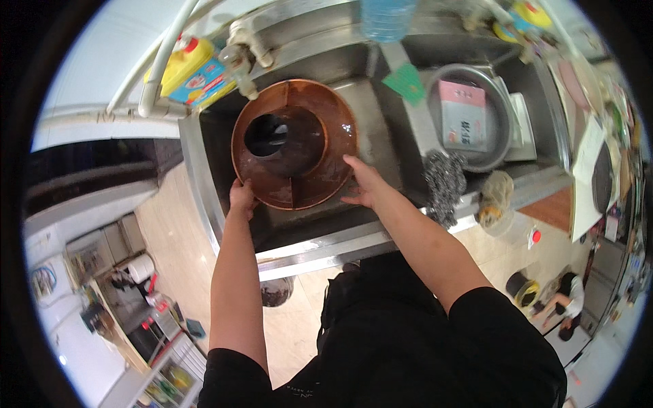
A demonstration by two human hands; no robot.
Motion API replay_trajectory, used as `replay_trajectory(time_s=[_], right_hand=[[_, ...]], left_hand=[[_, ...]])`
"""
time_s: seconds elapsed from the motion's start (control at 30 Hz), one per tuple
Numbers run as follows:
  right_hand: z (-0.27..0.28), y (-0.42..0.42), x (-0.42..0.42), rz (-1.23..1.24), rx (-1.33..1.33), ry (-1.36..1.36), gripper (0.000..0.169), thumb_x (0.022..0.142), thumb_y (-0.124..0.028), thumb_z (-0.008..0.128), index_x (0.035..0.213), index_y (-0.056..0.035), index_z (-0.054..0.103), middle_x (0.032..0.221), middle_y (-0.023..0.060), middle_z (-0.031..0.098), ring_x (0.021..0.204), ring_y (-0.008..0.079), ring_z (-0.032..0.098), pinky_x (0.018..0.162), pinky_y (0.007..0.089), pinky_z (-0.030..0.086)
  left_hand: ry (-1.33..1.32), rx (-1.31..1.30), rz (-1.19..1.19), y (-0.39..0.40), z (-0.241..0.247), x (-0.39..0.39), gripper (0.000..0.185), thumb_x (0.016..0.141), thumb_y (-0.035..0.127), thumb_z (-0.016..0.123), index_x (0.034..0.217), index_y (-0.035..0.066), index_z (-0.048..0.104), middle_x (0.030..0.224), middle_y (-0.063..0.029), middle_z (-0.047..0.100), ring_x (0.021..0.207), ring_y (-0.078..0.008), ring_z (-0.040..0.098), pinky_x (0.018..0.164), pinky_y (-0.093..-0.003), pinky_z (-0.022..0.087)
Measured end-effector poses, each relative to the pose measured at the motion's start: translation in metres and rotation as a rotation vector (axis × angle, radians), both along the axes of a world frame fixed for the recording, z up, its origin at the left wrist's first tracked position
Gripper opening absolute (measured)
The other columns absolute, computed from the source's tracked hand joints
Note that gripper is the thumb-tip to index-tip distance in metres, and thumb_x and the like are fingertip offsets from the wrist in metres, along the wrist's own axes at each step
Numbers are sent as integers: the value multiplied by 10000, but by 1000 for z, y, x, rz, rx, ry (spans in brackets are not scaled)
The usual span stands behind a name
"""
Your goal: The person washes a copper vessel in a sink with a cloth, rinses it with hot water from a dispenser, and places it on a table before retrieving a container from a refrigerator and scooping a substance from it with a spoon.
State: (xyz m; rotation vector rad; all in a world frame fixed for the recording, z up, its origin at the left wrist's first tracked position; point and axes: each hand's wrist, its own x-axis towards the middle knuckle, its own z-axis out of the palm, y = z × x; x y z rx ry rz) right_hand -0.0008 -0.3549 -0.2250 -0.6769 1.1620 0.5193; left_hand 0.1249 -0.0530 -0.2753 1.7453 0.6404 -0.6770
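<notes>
A round copper hot pot (336,122) with a central chimney and thin dividers sits within the left basin of a stainless steel sink (377,107). Its inside looks wet. My left hand (242,198) grips the rim at the lower left, the thumb along the edge. On the lower right side, my right hand (368,184) has its thumb over the rim and its fingers spread outside and below it. The pot hides part of the basin floor, so I cannot tell whether its base touches the bottom.
A tap (247,81) juts close to the pot's upper edge, beside a yellow bottle (196,74). On the divider lie a green scouring pad (405,84) and steel wool (444,183). A metal bowl (502,127) holding a pink-and-white packet (463,117) fills the right basin. A person (566,301) is at far right.
</notes>
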Motion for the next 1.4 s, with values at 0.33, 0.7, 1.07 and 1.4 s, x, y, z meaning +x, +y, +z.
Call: replay_trajectory(time_s=[0.33, 0.7, 1.07, 1.4], right_hand=[[-60, -20, 39, -398, -129, -267, 517, 842, -124, 669, 1313, -97, 457, 1334, 104, 496, 1168, 278, 508, 996, 475, 411], [-112, -52, 52, 313, -1239, -545, 372, 924, -141, 630, 1274, -53, 539, 1051, 35, 601, 904, 143, 587, 814, 283, 479], [-86, -56, 64, 313, -1177, -668, 509, 911, -98, 642, 1389, -85, 468, 750, -47, 479, 714, 78, 491, 711, 212, 436], [4, -72, 133, 945, -1230, -694, 453, 831, -79, 609, 1279, -25, 576, 1134, 128, 680, 1001, 179, 650, 896, 280, 465]], left_hand=[[250, -230, 60, -18, 22, -58, 374, 921, 91, 555, 1270, 70, 421, 1201, -119, 563, 1011, -299, 625, 773, -423, 594], [186, -900, 829, -1, -21, -27, 470, 940, 488, 501, 1190, 93, 553, 1258, -108, 571, 1185, -269, 517, 1028, -441, 380], [-264, -834, 760, -20, -5, -38, 315, 966, 242, 502, 1176, 31, 605, 968, -4, 610, 948, -152, 543, 958, -319, 405], [-39, -821, 786, -9, 40, -103, 285, 838, 224, 559, 1092, 104, 512, 1366, -15, 437, 1149, -199, 430, 973, -424, 371]])
